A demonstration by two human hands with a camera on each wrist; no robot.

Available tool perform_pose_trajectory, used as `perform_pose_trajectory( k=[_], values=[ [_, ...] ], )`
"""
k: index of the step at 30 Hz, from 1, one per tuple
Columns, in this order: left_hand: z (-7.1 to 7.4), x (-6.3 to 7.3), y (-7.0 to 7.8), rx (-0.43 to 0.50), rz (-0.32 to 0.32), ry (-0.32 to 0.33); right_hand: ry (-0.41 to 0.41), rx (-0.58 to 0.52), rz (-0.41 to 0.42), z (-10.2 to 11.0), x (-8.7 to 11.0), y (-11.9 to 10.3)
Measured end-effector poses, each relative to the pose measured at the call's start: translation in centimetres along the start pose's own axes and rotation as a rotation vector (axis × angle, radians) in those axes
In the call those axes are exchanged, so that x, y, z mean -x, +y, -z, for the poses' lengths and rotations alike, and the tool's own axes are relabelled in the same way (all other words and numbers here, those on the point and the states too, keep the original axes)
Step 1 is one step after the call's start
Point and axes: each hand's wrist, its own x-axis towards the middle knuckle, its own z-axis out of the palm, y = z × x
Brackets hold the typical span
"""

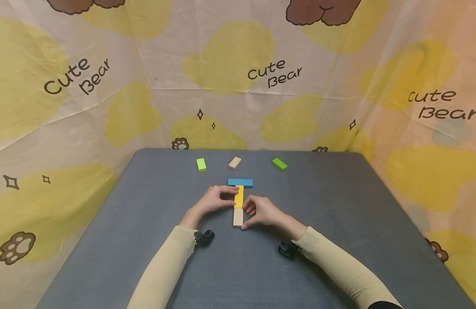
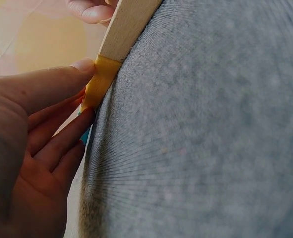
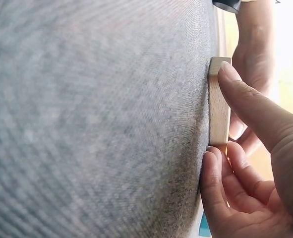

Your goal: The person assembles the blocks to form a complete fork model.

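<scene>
A yellow block (image 1: 239,198) and a plain wooden block (image 1: 238,218) lie end to end on the grey table, forming a stem below a crosswise blue block (image 1: 243,183). From the left side, my left hand (image 1: 215,199) holds the yellow block, its thumb by the near end and fingers by the far end. My right hand (image 1: 264,211) grips the wooden block from the right. The right wrist view shows that thumb (image 3: 230,74) on the block's near corner, with the fingertips (image 3: 211,151) at its far end, where the yellow one begins.
Toward the back of the table (image 1: 164,266) lie a light green block (image 1: 201,165), another plain wooden block (image 1: 234,163) and a darker green block (image 1: 279,164). A printed cloth (image 1: 230,56) hangs behind the table and along both sides.
</scene>
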Motion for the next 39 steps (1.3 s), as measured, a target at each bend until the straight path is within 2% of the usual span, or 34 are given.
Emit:
perform_pose_trajectory(
  k=[30, 39],
  values=[
    [-0.15, 0.42, 0.41, 0.016, -0.018, 0.017, -0.011, 0.015, 0.014, 0.02, 0.17, -0.21],
    [-0.22, 0.2, 0.12, 0.013, 0.002, 0.013, -0.022, 0.012, 0.011, 0.02, 0.13, 0.22]
  ],
)
